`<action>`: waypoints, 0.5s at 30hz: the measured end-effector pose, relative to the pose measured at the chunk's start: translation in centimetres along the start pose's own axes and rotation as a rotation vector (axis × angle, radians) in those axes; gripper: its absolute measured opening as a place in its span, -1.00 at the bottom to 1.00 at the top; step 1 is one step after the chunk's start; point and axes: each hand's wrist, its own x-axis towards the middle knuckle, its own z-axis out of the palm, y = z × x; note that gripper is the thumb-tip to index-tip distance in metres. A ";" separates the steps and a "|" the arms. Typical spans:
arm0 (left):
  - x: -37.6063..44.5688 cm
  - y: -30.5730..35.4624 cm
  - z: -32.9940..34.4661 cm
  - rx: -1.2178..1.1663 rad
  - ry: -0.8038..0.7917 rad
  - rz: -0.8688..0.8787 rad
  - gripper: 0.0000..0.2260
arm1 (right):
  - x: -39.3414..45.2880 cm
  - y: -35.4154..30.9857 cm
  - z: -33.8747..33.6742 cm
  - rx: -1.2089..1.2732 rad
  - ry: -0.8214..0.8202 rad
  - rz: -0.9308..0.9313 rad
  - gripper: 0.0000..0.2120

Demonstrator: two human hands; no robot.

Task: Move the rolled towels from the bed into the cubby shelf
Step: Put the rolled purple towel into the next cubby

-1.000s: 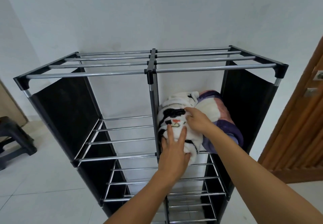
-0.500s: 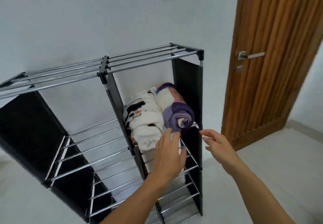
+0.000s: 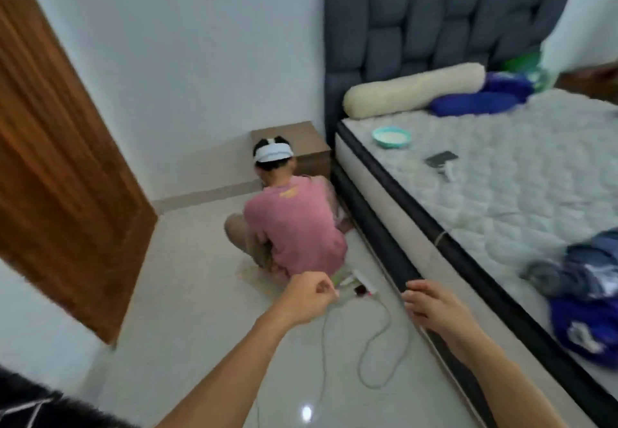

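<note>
Head view: we have swung away from the cubby shelf, where two rolled towels went in a second ago, and now face the quilted white mattress bed [image 3: 501,173]. Our left hand [image 3: 309,297] is loosely curled on nothing; our right hand [image 3: 431,305] hangs with fingers relaxed and bare. Both being free, we judge one delivery finished and the next pickup due. Remaining towels, a blurred grey-and-blue rolled bundle [image 3: 578,267] and a deep blue one [image 3: 588,327], lie beyond the right fingertips, across the dark padded bed edge [image 3: 384,227]. Ahead of the left fingers, a seated person in a pink shirt [image 3: 294,227] and a loose pale cable [image 3: 374,337] narrow the tiled floor.
</note>
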 end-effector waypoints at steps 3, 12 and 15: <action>2.8 6.1 6.8 0.001 -0.178 0.131 -0.91 | -2.9 2.7 -9.0 0.214 0.235 0.057 -0.91; 10.9 23.9 25.9 -0.054 -0.555 0.175 -0.86 | -6.1 10.1 -28.4 0.436 0.580 0.199 -0.91; 12.7 28.2 30.6 -0.084 -0.587 0.118 -0.88 | -5.3 10.9 -34.2 0.438 0.659 0.214 -0.90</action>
